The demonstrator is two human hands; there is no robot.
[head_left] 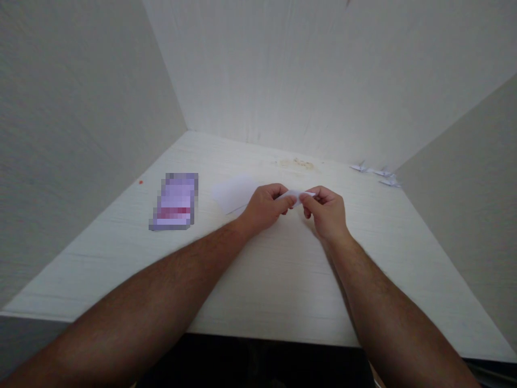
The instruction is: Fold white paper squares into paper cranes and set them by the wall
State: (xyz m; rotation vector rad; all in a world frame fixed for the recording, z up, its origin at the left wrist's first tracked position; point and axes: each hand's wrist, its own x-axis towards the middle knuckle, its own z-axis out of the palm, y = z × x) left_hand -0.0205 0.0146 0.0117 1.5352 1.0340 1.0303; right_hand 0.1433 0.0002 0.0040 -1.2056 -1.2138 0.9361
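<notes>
Between my two hands is a small folded piece of white paper, held above the table. My left hand pinches its left part, thumb on top. At the right end, my right hand grips it between thumb and fingers, the fingertips partly hidden behind the paper. Flat on the table, left of my left hand, lies loose white paper, its right part covered by that hand.
The pale table is enclosed by walls on three sides. A pixelated purple rectangular object lies at left, near a small red speck. Several folded white paper pieces sit in the back right corner. A brownish stain marks the back.
</notes>
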